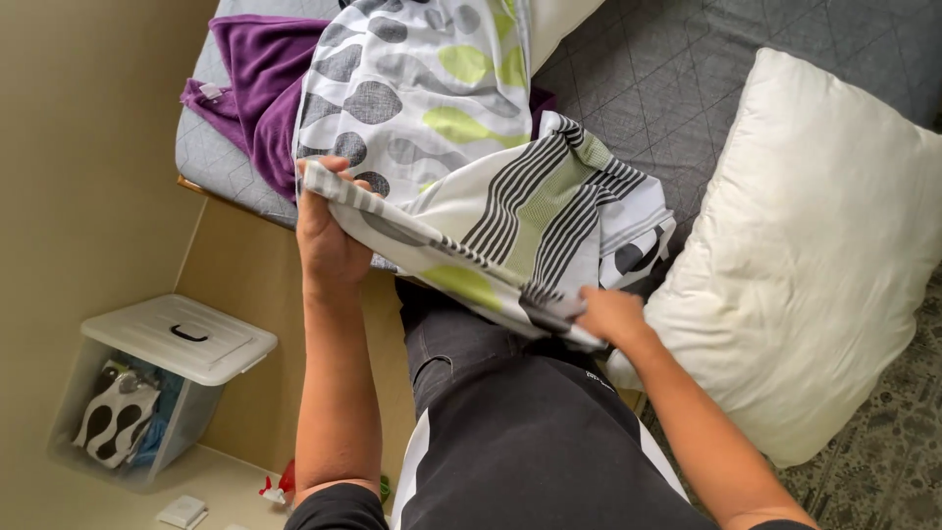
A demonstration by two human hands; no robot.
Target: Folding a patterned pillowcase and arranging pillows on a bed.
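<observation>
Soft, even daylight, faint shadows, sharp focus, slight wide-angle edge distortion.

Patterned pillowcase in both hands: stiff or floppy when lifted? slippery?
Likely floppy: the patterned pillowcase sags and folds between the left hand and right hand. Probably light, pinched at one edge. Slipperiness cannot be told; it looks like matte woven cloth.

hands (329, 231) gripping patterned pillowcase (491, 196), white pillow (814, 255)

Small white label tag (210, 90) on purple blanket (260, 88) edge, upper left. No pkgs, signs, screens.
</observation>
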